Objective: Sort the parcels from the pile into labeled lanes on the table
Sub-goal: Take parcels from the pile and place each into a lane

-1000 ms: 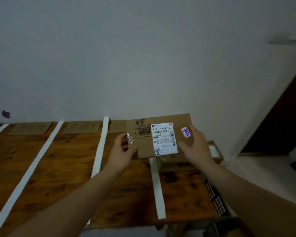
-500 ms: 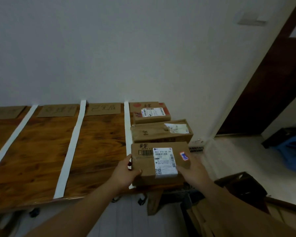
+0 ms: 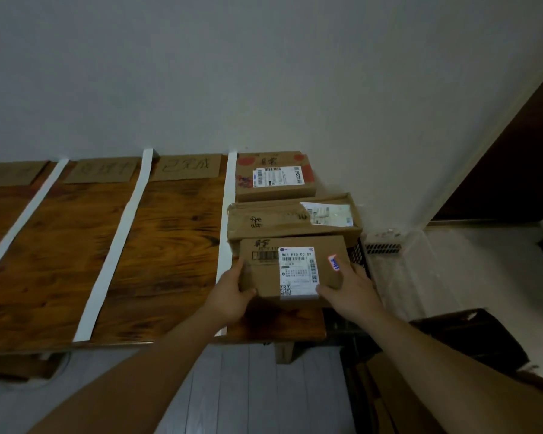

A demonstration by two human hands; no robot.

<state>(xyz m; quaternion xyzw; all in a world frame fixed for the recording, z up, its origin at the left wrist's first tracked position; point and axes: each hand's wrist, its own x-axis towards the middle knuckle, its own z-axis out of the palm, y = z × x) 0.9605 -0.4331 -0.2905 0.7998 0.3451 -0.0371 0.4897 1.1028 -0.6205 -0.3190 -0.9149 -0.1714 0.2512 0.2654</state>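
One labelled parcel (image 3: 295, 270) sits at the near end of the desk's (image 3: 154, 245) rightmost lane, just before two other parcels (image 3: 279, 220), its sides gripped by the left hand (image 3: 232, 297) and right hand (image 3: 350, 292), fingers (image 3: 237, 272) curled round it. Setting it flat, square to the white tape (image 3: 226, 230), back from the edge, looks wisest.

Parcel (image 3: 292, 267) gripped between left hand (image 3: 232, 297) and right hand (image 3: 350, 292)
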